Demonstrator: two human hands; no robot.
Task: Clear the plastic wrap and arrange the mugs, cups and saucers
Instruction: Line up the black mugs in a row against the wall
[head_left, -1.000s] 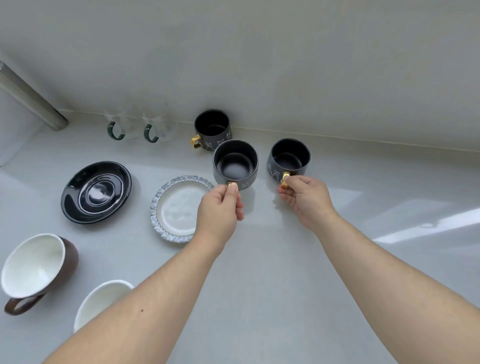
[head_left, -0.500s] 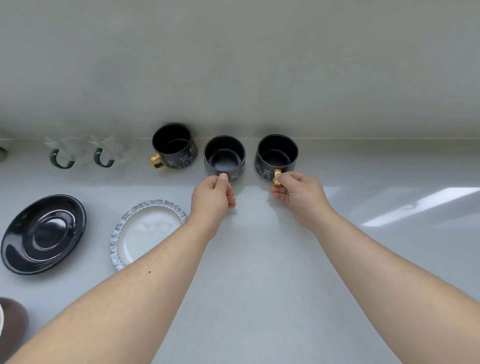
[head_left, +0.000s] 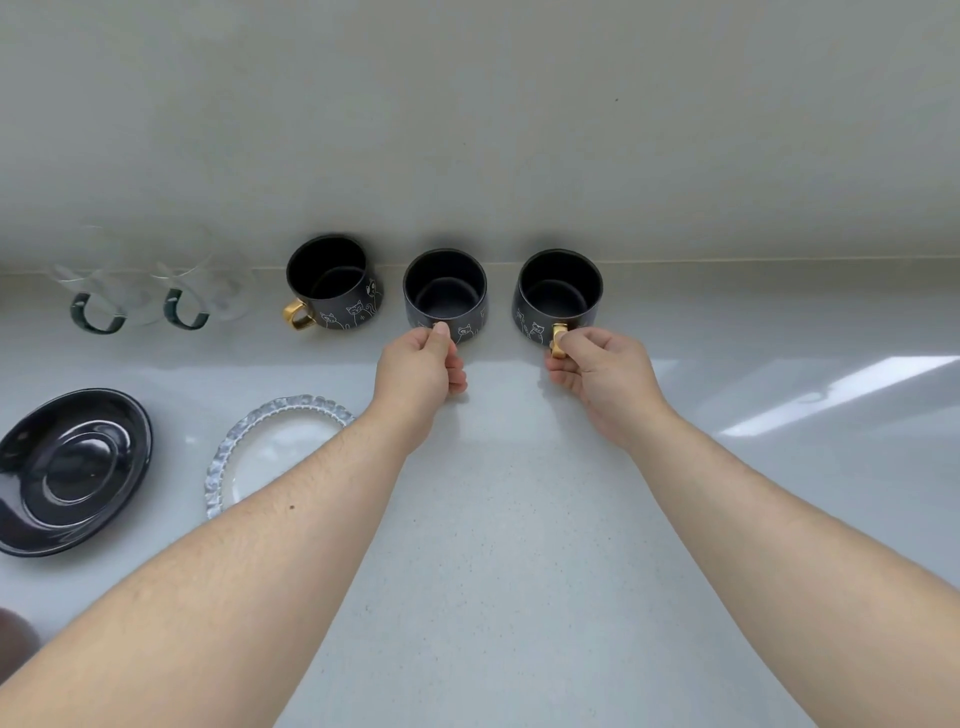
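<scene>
A person's left hand (head_left: 418, 371) and right hand (head_left: 602, 371) each gripped the gold handle of a black cat-print mug, the middle mug (head_left: 445, 292) and the right mug (head_left: 558, 291), both resting on the white surface (head_left: 509, 545) against the wall. The lining-up step looked nearly finished; next, the fingers needed to let go. Left of the fingers stood a third black mug (head_left: 332, 283), two clear glass cups (head_left: 150, 291), a black saucer (head_left: 70, 470) and a glass saucer (head_left: 270, 447), none obstructing.

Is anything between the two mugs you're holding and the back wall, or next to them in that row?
Nothing visible. The left hand holds the middle mug and the right hand the right mug, both close to the wall. A third mug stands apart, left.
</scene>
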